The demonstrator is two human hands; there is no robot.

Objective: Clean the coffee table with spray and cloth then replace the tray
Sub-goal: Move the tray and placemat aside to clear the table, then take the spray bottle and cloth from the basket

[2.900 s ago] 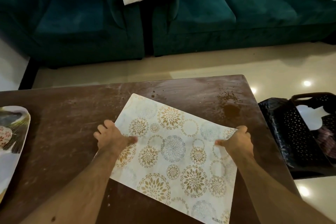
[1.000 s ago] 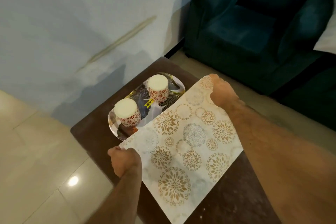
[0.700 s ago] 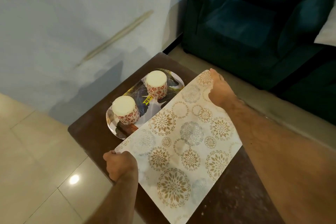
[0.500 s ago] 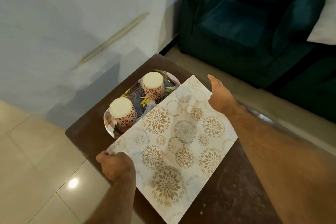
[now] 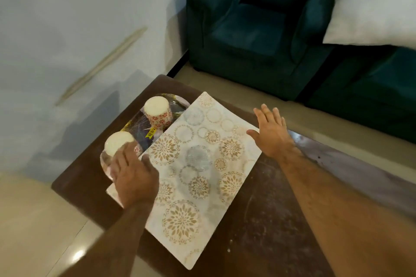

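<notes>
Fingers (image 5: 269, 111) of the right hand (image 5: 273, 135) are spread flat and hold nothing, hovering at the far corner of the patterned mat (image 5: 198, 164); fingers of the left hand (image 5: 132, 175) are loosely extended, also holding nothing, over the mat's left edge; the tray (image 5: 135, 128) sits just beyond and under those left fingertips, on the worktop (image 5: 270, 220), its right edge tucked beneath the mat; two upturned cups (image 5: 157, 111) stand loose on it, the nearer one beside the left fingertips; judged rigid, glossy and slippery, with fragile, tippable cargo, it is best taken by both short rims and kept level.
</notes>
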